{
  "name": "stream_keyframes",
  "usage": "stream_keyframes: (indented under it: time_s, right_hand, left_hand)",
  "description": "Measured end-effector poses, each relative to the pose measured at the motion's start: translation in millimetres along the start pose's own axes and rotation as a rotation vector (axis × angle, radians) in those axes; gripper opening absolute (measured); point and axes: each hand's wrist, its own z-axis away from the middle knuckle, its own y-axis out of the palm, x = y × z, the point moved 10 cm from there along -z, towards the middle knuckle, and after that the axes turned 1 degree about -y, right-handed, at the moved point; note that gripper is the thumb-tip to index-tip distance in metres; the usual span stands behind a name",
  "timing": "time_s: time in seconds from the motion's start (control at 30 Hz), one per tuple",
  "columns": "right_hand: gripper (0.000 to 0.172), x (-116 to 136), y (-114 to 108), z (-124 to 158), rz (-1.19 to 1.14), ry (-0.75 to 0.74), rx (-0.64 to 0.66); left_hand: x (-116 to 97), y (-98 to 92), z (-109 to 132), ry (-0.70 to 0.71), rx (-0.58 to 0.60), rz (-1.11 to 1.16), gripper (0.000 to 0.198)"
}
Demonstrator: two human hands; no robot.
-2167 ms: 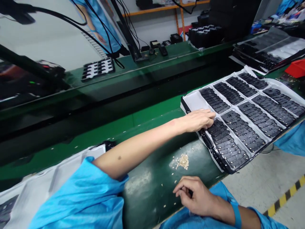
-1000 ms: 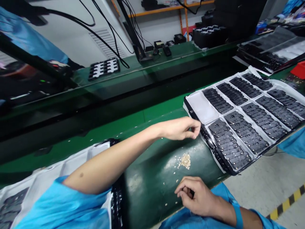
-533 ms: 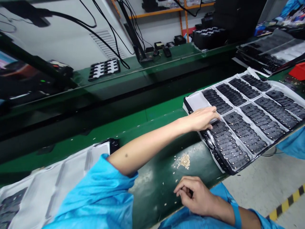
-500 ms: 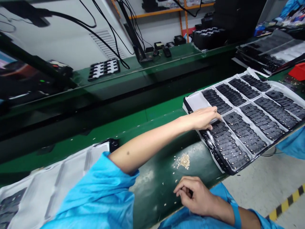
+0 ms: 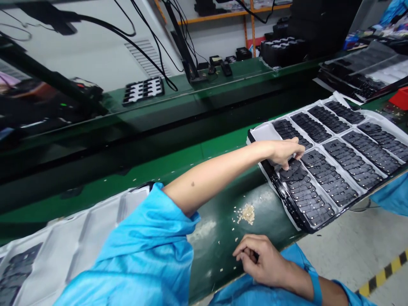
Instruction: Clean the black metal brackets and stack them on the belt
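My left hand [image 5: 283,151] reaches far right across the green bench to a white divided tray [image 5: 331,163] packed with rows of small black parts [image 5: 321,170]. Its fingers curl down and pinch one black part at the near-left end of a row. My right hand [image 5: 264,261] rests near the bench's front edge, its fingers curled over something small and dark that I cannot make out. A blue sleeve covers my left upper arm.
A small heap of pale chips [image 5: 247,212] lies on the dark bench top between my hands. Another white tray [image 5: 57,255] sits at the lower left. A small black tray [image 5: 143,90] and stacked black boxes [image 5: 282,46] stand beyond the conveyor. Floor drops off at right.
My left hand drew back from the tray a second ago, then reached out again and now curls its fingers onto a part. The right hand stayed still.
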Motion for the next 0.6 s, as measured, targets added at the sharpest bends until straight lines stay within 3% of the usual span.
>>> stream_keyframes:
  time_s: [0.13,0.23,0.33,0.43,0.5,0.6]
  right_hand:
    - [0.022,16,0,5,0.015,0.01,0.028]
    - [0.024,59,-18,12,0.056,-0.023,0.059]
    - [0.025,109,-60,15,0.169,-0.055,0.057]
    - [0.029,152,-122,10,0.451,-0.226,-0.093]
    - [0.032,161,-156,1,0.711,-0.291,-0.181]
    - [0.031,148,-183,-24,1.023,-0.344,-0.162]
  left_hand:
    - [4,-6.3,-4,0.084,-0.005,0.183,0.029]
    - [9,-13.1,2,0.149,-0.013,0.421,0.021]
    - [20,-33.4,21,0.201,-0.137,0.672,0.015]
    - [37,-52.4,50,0.186,-0.319,0.842,0.011]
    - [47,-55.1,69,0.15,-0.399,0.906,0.01]
    - [56,-39.9,92,0.065,-0.401,0.974,0.012]
